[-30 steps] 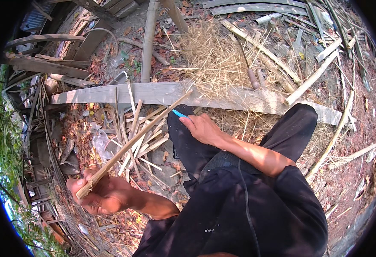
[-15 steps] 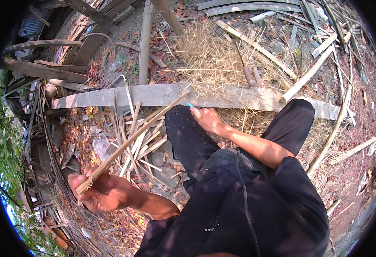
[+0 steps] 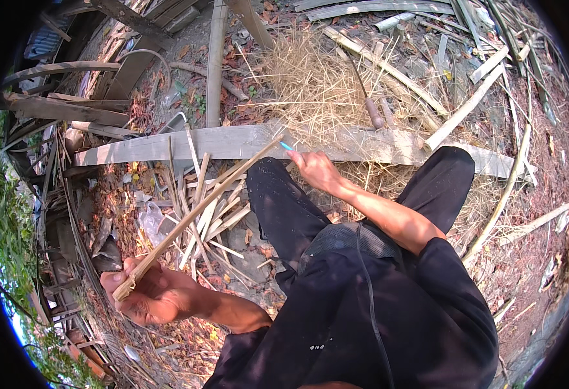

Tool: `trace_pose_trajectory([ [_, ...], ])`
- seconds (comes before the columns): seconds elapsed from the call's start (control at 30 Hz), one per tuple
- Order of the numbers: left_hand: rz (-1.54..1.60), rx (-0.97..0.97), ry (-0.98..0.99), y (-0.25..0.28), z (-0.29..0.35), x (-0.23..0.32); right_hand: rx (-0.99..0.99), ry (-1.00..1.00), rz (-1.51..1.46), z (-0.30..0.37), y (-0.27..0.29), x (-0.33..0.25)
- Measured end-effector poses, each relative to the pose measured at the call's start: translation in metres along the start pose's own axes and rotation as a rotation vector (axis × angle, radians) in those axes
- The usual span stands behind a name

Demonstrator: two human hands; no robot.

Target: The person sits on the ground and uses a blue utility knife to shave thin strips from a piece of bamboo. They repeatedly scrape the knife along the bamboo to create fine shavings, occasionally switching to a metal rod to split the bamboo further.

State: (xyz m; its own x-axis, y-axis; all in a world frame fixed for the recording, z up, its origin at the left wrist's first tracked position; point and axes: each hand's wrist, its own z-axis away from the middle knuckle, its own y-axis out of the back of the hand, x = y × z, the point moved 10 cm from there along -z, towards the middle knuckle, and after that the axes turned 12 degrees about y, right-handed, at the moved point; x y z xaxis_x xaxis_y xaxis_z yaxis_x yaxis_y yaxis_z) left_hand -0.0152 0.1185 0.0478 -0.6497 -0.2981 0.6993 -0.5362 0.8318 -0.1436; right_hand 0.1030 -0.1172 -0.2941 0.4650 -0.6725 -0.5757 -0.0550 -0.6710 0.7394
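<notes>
Long, split bamboo strips (image 3: 197, 212) slant from lower left up toward the middle, gripped near their lower end by my left hand (image 3: 147, 299). Whether they are one split piece or several is hard to make out. My right hand (image 3: 317, 170) is closed around a small object with a light-blue end (image 3: 285, 146), which looks like a pen; the rest is hidden in my fingers. That blue end points at the far tip of the strips, just right of it. Beneath both lies a grey wooden plank (image 3: 232, 142), in front of my knees.
Cut bamboo strips (image 3: 210, 223) lie piled left of my knee, beside a clear plastic bag (image 3: 151, 220). Beyond the plank are shavings (image 3: 310, 84) and a curved blade tool with a wooden handle (image 3: 374, 113). Bamboo poles (image 3: 466, 110) lie at right; boards (image 3: 70, 110) are stacked at left.
My right hand has shifted slightly, and more of the blue end shows, nearer the strips' tip. The left hand has barely moved, still gripping the strips.
</notes>
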Motion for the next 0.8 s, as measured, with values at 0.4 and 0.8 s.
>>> trace_pose_trajectory([
  [0.4,-0.092,-0.005,-0.037,0.004,-0.002,0.000,-0.278,-0.613,-0.372,0.021,-0.037,0.063],
  [0.8,-0.083,0.150,0.025,0.010,-0.004,0.002,-0.127,-0.487,-0.334,0.002,-0.009,0.033],
])
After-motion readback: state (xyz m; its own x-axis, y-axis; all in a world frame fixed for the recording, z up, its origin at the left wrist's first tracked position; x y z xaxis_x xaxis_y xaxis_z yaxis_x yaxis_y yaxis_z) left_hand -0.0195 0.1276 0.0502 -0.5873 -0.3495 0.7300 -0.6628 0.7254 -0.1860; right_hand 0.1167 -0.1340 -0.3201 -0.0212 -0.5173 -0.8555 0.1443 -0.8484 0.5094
